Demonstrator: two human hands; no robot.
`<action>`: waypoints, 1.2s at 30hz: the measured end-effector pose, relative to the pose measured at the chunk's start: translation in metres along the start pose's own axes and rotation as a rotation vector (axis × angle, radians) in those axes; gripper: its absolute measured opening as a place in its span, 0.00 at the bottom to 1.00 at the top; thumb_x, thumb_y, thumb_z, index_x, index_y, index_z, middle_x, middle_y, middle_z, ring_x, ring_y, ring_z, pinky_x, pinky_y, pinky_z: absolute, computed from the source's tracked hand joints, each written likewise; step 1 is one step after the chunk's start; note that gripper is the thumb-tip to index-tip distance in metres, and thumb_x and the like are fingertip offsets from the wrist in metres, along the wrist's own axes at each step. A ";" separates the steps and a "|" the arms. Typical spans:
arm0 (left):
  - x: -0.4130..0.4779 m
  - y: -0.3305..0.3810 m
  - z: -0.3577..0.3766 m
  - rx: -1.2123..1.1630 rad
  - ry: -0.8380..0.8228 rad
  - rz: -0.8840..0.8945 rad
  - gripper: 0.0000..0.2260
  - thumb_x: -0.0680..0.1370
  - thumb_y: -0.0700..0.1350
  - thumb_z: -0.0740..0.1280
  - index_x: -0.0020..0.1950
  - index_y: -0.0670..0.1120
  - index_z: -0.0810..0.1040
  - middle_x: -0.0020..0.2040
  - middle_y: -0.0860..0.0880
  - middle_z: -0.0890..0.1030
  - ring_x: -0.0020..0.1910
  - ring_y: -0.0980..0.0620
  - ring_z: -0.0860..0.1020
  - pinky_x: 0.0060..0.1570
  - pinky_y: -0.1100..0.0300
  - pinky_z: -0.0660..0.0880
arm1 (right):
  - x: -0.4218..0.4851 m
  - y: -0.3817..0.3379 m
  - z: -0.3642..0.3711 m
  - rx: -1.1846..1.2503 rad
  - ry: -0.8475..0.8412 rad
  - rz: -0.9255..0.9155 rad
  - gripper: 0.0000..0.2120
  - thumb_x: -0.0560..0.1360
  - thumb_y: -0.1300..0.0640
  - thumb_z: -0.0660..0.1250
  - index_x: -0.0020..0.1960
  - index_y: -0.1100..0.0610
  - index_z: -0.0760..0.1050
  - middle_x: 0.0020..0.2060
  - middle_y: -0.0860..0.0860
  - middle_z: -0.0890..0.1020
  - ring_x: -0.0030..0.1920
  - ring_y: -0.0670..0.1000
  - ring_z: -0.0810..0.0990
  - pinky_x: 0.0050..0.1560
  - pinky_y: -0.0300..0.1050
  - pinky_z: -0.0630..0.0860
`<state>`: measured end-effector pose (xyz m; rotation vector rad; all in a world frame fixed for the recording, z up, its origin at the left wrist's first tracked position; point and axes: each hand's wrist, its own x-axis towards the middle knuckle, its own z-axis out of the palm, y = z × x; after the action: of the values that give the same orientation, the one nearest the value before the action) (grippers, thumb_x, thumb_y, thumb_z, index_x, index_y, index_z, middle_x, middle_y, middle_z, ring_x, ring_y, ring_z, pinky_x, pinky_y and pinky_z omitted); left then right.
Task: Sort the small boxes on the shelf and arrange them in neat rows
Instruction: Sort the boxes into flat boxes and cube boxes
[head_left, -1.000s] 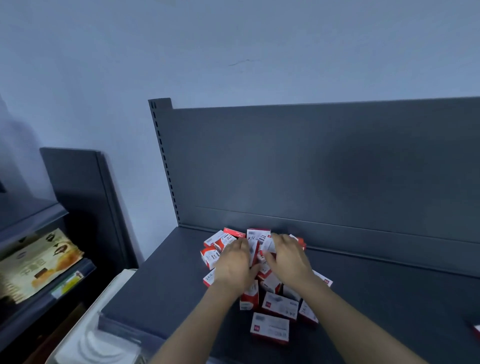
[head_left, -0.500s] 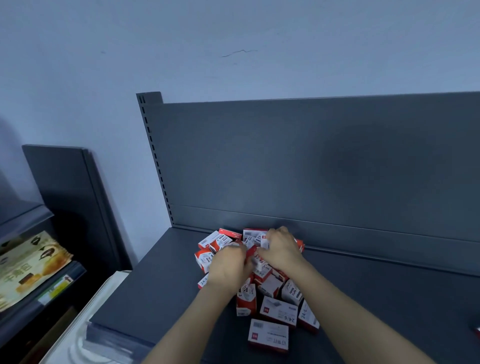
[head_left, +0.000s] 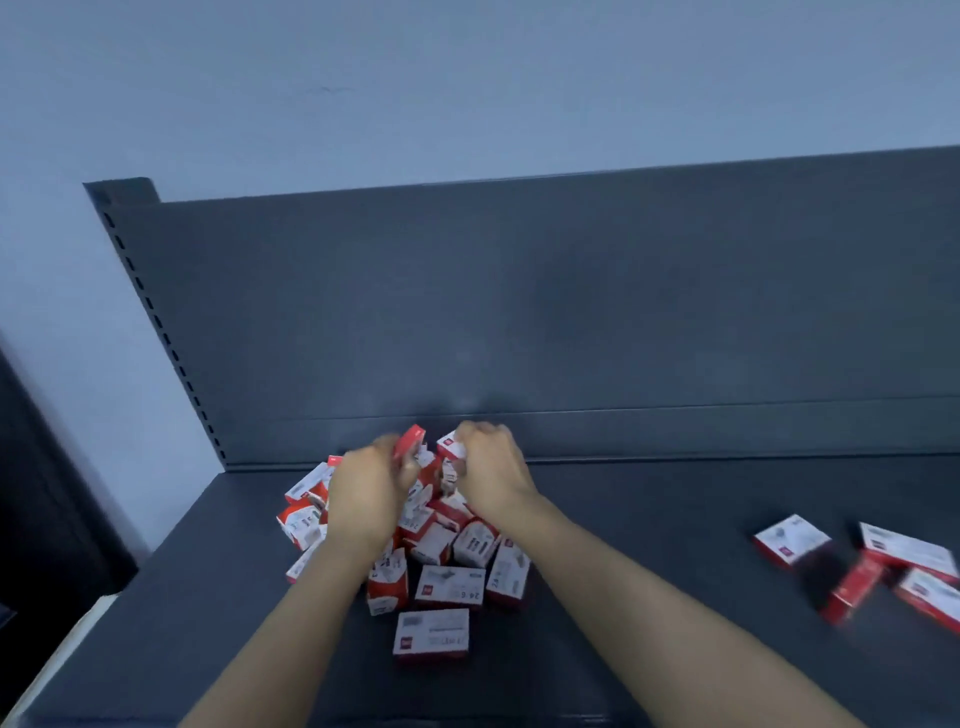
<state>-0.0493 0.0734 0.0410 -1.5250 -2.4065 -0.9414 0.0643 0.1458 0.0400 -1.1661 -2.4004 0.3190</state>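
Right-edge boxes (head_left: 904, 553) blurred, cut off, pile (head_left: 451, 584) middle mostly hidden, perhaps stacked

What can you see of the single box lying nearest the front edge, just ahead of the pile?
The front box is a small flat cardboard-looking carton: white top face with grey print and a red logo square at one corner, red side walls. It looks closed and undented. It lies flat on the dark grey shelf, long side roughly along the front edge, right before the pile; whether it touches the box behind is unclear. The left hand and right hand are further back, off it.
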 end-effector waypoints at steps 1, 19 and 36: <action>0.001 0.011 0.004 -0.025 0.006 0.026 0.12 0.78 0.46 0.64 0.52 0.38 0.79 0.41 0.36 0.83 0.42 0.36 0.80 0.39 0.52 0.72 | -0.003 0.010 -0.008 -0.006 0.017 0.013 0.10 0.74 0.67 0.62 0.56 0.64 0.72 0.54 0.59 0.77 0.58 0.58 0.72 0.52 0.47 0.70; -0.065 0.286 0.157 0.093 -0.341 0.446 0.12 0.81 0.46 0.55 0.60 0.43 0.73 0.54 0.44 0.81 0.52 0.43 0.79 0.48 0.53 0.72 | -0.127 0.291 -0.140 -0.070 0.012 0.419 0.15 0.73 0.64 0.63 0.60 0.61 0.71 0.58 0.57 0.75 0.61 0.58 0.70 0.55 0.46 0.70; -0.095 0.298 0.181 0.268 -0.684 0.734 0.23 0.82 0.53 0.53 0.75 0.45 0.61 0.76 0.47 0.61 0.75 0.50 0.59 0.74 0.57 0.54 | -0.157 0.347 -0.150 -0.077 -0.151 0.470 0.15 0.76 0.59 0.62 0.62 0.59 0.70 0.58 0.56 0.75 0.60 0.55 0.72 0.54 0.48 0.75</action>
<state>0.2874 0.1907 -0.0161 -2.6003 -1.8517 0.0674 0.4600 0.2378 -0.0114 -1.7987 -2.2518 0.4782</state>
